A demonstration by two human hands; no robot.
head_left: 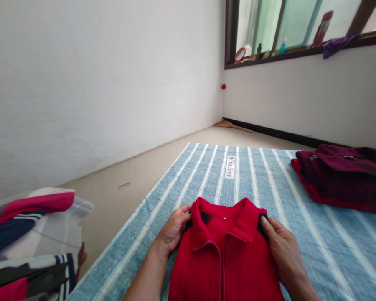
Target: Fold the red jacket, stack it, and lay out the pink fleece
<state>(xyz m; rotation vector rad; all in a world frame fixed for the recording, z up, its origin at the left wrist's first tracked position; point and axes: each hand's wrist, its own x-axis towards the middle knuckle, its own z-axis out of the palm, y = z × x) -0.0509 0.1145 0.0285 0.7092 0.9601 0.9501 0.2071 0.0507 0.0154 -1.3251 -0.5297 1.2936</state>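
On the blue striped sheet [269,175], both my hands are at the collar of a red jacket [225,259].

My left hand [174,230] has its fingers curled onto the jacket's left shoulder edge just beside the collar, clamped on the fabric. My right hand [282,248] lies flat on the right shoulder, fingers straight and together, fingertips touching the dark patch by the collar. The jacket lies front up, zip closed, collar standing, at the near end of the sheet between my forearms. A white label reading "With love" [231,167] sits on the sheet beyond the collar. A stack of folded dark red garments [341,175] rests on the sheet's far right, well apart. A heap of striped clothing [28,234] lies on the floor to my left. A red mirror [240,54] and a purple cloth [335,45] sit on the window ledge.
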